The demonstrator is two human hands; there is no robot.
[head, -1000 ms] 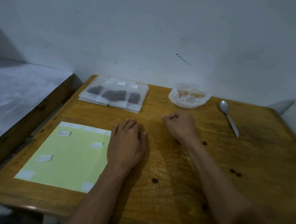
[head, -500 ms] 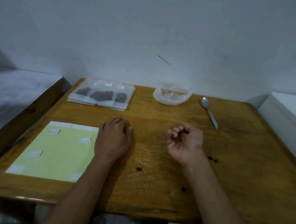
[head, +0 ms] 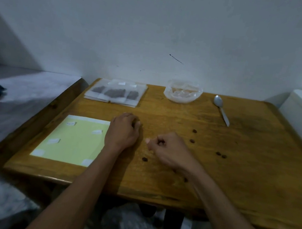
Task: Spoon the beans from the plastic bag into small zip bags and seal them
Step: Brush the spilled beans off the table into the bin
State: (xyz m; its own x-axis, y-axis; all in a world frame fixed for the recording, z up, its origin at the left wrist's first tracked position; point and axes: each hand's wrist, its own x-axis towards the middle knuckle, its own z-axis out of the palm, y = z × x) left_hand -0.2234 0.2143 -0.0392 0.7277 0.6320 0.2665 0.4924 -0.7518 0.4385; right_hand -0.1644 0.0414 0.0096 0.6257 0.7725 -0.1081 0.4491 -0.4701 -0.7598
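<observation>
The right hand [head: 168, 149] has turned over since half a second ago: then it lay palm-up with its fingers loosely curled, now it rests knuckles-up, fingers [head: 159, 141] curled into a loose fist, thumb tip showing; whether it holds a bean I cannot tell. The left hand [head: 122, 132] stays flat on the surface [head: 233, 179], fingers bent under, holding nothing visible. To my judgement, spooning is over and both hands are idle. A few loose beans [head: 192, 136] lie scattered right of the right hand. At the far edge, the plastic bag [head: 183, 93] looks almost empty; the small zip bags [head: 116, 93] hold dark beans, and the spoon [head: 221, 108] lies apart.
</observation>
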